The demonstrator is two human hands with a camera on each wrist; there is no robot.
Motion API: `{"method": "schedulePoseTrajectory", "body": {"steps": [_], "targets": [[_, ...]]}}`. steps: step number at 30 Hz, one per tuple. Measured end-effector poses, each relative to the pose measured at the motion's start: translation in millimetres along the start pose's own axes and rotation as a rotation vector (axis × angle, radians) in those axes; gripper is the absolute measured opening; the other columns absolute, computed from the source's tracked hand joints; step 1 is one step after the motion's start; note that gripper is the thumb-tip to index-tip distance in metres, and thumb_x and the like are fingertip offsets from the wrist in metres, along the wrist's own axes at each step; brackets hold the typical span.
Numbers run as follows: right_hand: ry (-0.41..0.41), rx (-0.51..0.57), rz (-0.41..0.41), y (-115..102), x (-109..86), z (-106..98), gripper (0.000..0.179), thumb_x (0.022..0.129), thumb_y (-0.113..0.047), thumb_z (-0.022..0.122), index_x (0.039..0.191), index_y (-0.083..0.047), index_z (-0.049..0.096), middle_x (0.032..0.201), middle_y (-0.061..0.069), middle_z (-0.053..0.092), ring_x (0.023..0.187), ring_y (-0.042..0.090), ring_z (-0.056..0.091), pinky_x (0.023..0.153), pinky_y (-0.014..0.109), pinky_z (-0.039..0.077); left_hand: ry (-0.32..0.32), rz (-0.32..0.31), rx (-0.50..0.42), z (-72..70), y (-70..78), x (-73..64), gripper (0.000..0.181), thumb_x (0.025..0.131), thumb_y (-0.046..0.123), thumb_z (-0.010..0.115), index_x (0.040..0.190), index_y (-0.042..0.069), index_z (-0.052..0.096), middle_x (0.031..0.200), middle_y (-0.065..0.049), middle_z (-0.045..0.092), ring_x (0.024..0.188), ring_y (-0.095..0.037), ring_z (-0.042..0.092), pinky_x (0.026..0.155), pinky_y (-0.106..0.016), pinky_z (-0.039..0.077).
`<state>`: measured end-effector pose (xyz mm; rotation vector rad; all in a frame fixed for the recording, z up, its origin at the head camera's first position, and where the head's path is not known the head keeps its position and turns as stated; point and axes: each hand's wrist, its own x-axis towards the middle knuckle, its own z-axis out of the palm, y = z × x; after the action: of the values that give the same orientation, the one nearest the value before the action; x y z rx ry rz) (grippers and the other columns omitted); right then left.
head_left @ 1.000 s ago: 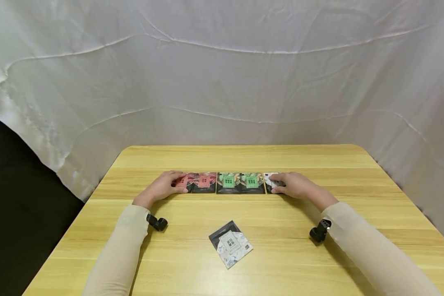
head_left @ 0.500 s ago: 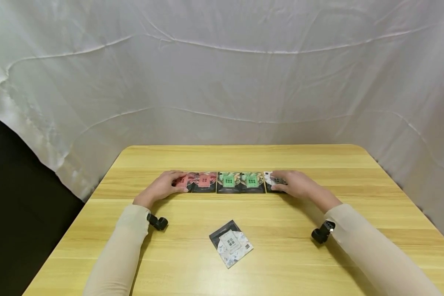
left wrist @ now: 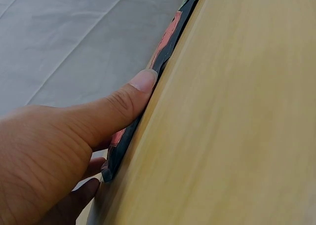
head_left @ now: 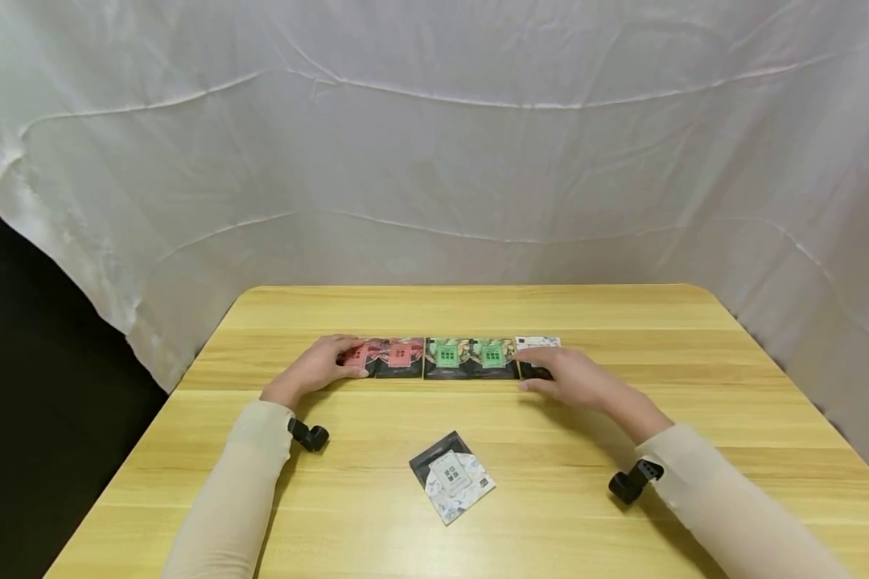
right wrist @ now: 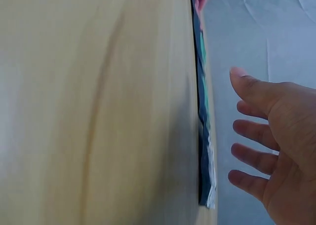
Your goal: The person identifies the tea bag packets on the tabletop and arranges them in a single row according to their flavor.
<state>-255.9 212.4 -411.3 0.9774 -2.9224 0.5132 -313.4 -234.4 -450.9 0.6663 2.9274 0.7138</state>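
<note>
A row of flat square packets lies across the table in the head view. Two red packets (head_left: 400, 354) form its left end, two green packets (head_left: 447, 355) its middle, and a white-and-black packet (head_left: 539, 342) its right end. My left hand (head_left: 317, 368) rests on the outer red packet, its thumb (left wrist: 121, 106) along the near edge and its fingers at the left end. My right hand (head_left: 575, 376) is held above the white-and-black packet, hiding part of it. The right wrist view shows these fingers (right wrist: 254, 158) spread, apart from the row, holding nothing.
Another white-and-black packet (head_left: 452, 477) lies askew nearer the front of the wooden table (head_left: 376, 523). A pale curtain (head_left: 434, 161) hangs behind the table, and a dark area (head_left: 29, 386) borders its left side. Each sleeve carries a small black camera (head_left: 309, 435).
My right hand has risen off the white-and-black packet and shifted slightly left and nearer, uncovering its far edge. My left hand has stayed on the red packet.
</note>
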Motion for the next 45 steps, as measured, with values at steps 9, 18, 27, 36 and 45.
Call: {"method": "schedulePoseTrajectory", "body": {"steps": [9, 18, 27, 36, 45], "targets": [[-0.014, 0.043, -0.051, -21.4, -5.2, 10.7, 0.056, 0.095, -0.038, 0.064, 0.142, -0.009, 0.053, 0.142, 0.012, 0.052, 0.131, 0.035, 0.046, 0.11, 0.053, 0.034, -0.001, 0.003, -0.002, -1.0, 1.2, 2.4, 0.076, 0.088, 0.046, 0.071, 0.148, 0.007, 0.045, 0.149, -0.023, 0.039, 0.138, -0.045, 0.03, 0.113, -0.059, 0.023], [-0.034, 0.042, -0.127, -47.3, -7.2, 18.8, 0.057, 0.095, -0.041, 0.063, 0.142, -0.012, 0.053, 0.144, 0.009, 0.05, 0.133, 0.032, 0.045, 0.11, 0.051, 0.034, -0.002, -0.01, -0.011, -2.3, 3.1, 2.6, 0.075, 0.088, 0.046, 0.071, 0.148, 0.009, 0.045, 0.15, -0.022, 0.038, 0.138, -0.044, 0.03, 0.113, -0.059, 0.024], [-0.068, 0.051, -0.169, -71.2, -9.1, 27.4, 0.057, 0.094, -0.045, 0.062, 0.143, -0.017, 0.053, 0.146, 0.004, 0.049, 0.134, 0.022, 0.043, 0.112, 0.045, 0.033, 0.002, 0.002, -0.004, -3.6, 3.8, 2.7, 0.075, 0.088, 0.046, 0.071, 0.148, 0.009, 0.045, 0.149, -0.022, 0.039, 0.138, -0.044, 0.031, 0.112, -0.059, 0.024], [-0.138, 0.078, -0.23, -96.3, -9.0, 31.2, 0.06, 0.095, -0.051, 0.057, 0.145, -0.018, 0.051, 0.147, 0.002, 0.048, 0.135, 0.022, 0.042, 0.111, 0.044, 0.034, 0.008, 0.012, 0.001, -0.9, 1.0, 1.2, 0.073, 0.089, 0.044, 0.071, 0.147, 0.008, 0.046, 0.148, -0.022, 0.041, 0.137, -0.044, 0.033, 0.112, -0.059, 0.025], [-0.167, 0.06, -0.361, -116.9, -11.1, 39.7, 0.058, 0.096, -0.049, 0.057, 0.144, -0.017, 0.052, 0.144, 0.002, 0.051, 0.132, 0.02, 0.046, 0.109, 0.042, 0.038, 0.001, -0.003, 0.001, 0.6, 1.2, -0.8, 0.073, 0.089, 0.044, 0.071, 0.147, 0.007, 0.046, 0.148, -0.024, 0.04, 0.136, -0.045, 0.032, 0.111, -0.059, 0.026]]}}
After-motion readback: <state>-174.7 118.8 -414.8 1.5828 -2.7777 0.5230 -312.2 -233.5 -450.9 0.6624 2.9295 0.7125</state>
